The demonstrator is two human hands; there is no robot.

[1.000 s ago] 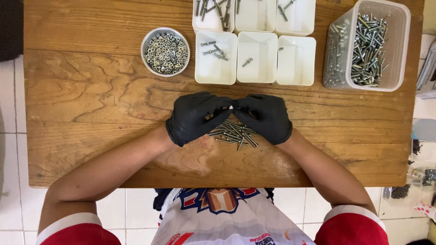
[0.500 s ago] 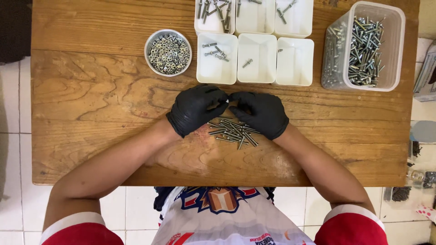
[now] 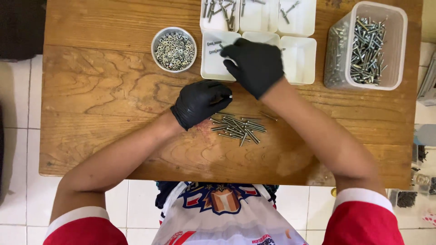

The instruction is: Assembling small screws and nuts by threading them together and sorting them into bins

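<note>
So I'm looking down at the wooden table and I'm working a loose pile of screws lying just in front of me, near the middle. My left hand, in a black glove, is curled mostly closed just beside the pile's upper left edge, and something small and shiny is poking out between the fingertips. I can't tell whether it's a screw tip or a nut.

My right hand is reaching out over the white trays, fingers bent down toward the nearest left tray. Its palm is facing away, so I can't tell if it's gripping anything.

These screws are looking light, stiff and pretty slick, thin steel shafts that would roll on the wood. I'm guessing a pinch mid-shaft with thumb and forefinger works best, one at a time, since the gloves are dulling feel.

Round bowl of nuts is sitting to the left of the trays, and a clear tub of screws is at the far right.
</note>
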